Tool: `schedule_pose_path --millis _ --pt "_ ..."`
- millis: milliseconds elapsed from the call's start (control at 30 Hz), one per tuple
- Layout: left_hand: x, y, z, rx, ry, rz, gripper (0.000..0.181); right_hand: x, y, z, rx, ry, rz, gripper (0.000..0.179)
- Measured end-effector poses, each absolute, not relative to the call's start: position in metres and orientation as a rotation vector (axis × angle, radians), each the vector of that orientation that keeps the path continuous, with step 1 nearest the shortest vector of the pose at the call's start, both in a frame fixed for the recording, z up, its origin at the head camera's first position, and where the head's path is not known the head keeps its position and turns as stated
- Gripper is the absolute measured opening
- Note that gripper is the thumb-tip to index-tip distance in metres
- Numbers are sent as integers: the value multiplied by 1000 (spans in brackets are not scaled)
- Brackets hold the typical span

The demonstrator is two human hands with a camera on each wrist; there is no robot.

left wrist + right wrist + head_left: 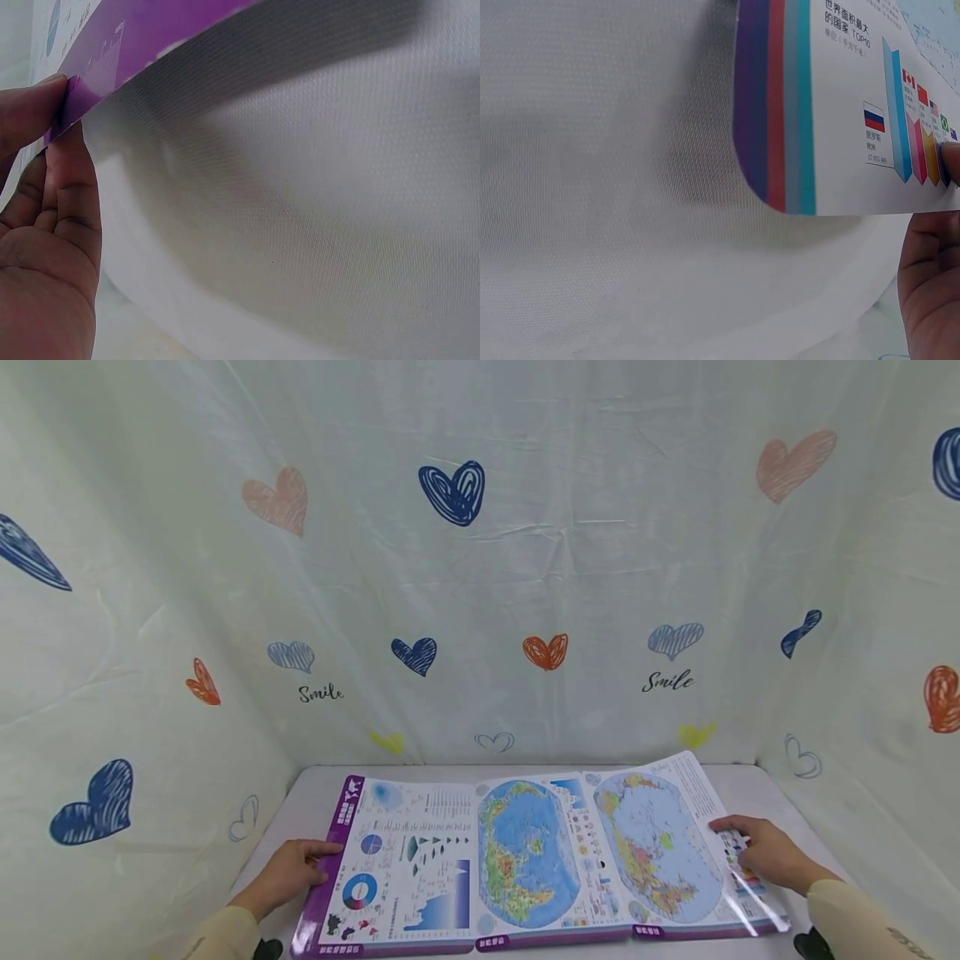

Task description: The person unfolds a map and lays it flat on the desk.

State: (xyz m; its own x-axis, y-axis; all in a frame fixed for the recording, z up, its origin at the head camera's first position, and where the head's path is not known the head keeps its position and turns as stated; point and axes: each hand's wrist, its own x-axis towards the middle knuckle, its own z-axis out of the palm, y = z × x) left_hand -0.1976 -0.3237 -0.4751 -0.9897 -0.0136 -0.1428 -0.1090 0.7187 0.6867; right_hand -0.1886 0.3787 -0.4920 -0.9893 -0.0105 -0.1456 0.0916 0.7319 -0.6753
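A wide fold-out map sheet (431, 806) lies spread across the table in the head view. Its left panel carries charts under a purple border, and two oval world maps (528, 852) fill the middle and right panels. My left hand (288, 870) pinches the purple left edge, thumb on top and fingers beneath, as the left wrist view shows. On the other side my right hand (776, 853) holds the right edge near a row of small flags (874, 118). That edge, with its striped rounded corner (776, 112), stands lifted off the white cloth. Glare streaks cross the right panel.
The white-covered table (300, 802) shows around the sheet at the left, back and right. Behind and beside it hangs a pale curtain (555, 568) printed with hearts and the word Smile, close to the table's far edge.
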Motion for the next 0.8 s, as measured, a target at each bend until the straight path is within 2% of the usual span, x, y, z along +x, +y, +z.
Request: schedule_pose_path --millis 667,800 --pt "-203 -322 -485 -191 2832 938 34 -187 393 -496 38 2852 -893 43" --pt "-206 -323 -483 -152 2873 880 41 -186 397 -491 0 2872 -863 47"
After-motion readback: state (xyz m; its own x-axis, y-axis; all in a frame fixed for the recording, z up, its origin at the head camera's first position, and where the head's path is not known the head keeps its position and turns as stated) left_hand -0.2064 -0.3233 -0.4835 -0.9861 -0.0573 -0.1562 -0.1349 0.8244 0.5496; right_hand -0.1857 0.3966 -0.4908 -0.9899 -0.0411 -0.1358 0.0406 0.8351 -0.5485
